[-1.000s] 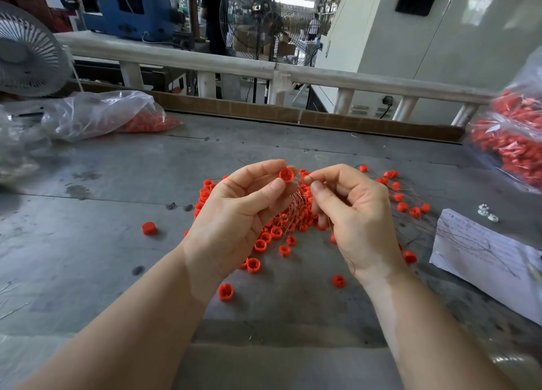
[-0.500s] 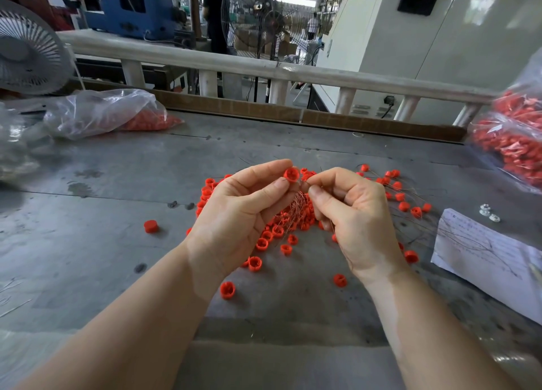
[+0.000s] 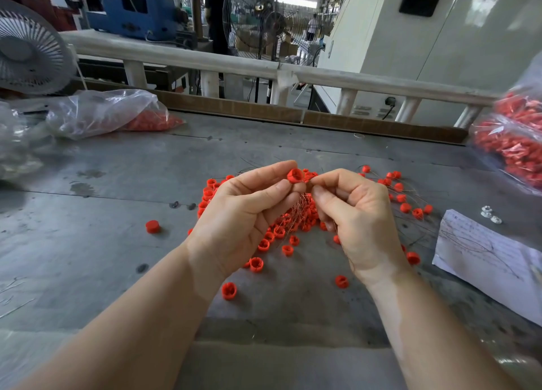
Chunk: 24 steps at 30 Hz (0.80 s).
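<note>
I've got the left hand (image 3: 243, 213) pinching a red cap (image 3: 294, 175) above the cap pile (image 3: 278, 232). The right hand (image 3: 357, 216) pinches what looks like thin wire (image 3: 299, 203), hard to tell. Threading step. Next I need a steady wire end aimed into the cap.

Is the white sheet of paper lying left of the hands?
No, the sheet of paper lies on the table right of the right hand.
</note>
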Available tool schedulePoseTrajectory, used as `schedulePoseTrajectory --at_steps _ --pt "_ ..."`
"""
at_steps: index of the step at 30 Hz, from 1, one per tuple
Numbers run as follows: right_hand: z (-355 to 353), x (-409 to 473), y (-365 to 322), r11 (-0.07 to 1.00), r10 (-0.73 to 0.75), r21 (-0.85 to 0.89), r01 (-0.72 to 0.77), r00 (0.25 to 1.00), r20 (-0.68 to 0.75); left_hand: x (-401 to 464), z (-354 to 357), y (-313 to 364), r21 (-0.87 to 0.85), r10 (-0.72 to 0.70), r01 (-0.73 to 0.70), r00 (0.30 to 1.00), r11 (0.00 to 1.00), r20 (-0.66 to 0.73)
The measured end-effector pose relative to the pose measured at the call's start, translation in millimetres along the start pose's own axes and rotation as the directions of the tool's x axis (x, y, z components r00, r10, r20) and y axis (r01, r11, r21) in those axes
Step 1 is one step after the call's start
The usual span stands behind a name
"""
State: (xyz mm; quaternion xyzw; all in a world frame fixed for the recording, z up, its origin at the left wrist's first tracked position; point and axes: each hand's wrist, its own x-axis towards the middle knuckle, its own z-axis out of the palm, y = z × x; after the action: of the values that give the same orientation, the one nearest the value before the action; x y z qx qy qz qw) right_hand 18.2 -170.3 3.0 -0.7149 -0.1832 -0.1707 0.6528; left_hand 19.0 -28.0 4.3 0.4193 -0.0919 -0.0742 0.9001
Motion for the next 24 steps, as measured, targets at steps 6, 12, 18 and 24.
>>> schedulePoseTrajectory --at_steps 6,12,18,24 --pt "-1.0 -1.0 -0.7 0.997 -0.055 -0.058 0.056 0.998 0.009 -0.1 -1.1 1.9 -0.024 -0.012 0.012 1.0 1.0 0.009" --pt "0.9 -1.2 -0.4 0.986 -0.118 -0.121 0.116 0.993 -0.009 0.0 0.6 1.1 -0.01 -0.002 0.001 1.0 1.0 -0.006" --pt "0.8 -1.6 1.1 0.98 -0.14 -0.148 0.136 0.99 -0.016 -0.7 1.3 0.4 -0.012 -0.005 0.005 1.0 1.0 -0.022" --pt "0.3 -1.5 1.1 0.978 -0.15 -0.15 0.147 0.989 -0.006 -0.2 1.3 0.3 -0.046 -0.016 0.015 1.0 0.999 -0.025"
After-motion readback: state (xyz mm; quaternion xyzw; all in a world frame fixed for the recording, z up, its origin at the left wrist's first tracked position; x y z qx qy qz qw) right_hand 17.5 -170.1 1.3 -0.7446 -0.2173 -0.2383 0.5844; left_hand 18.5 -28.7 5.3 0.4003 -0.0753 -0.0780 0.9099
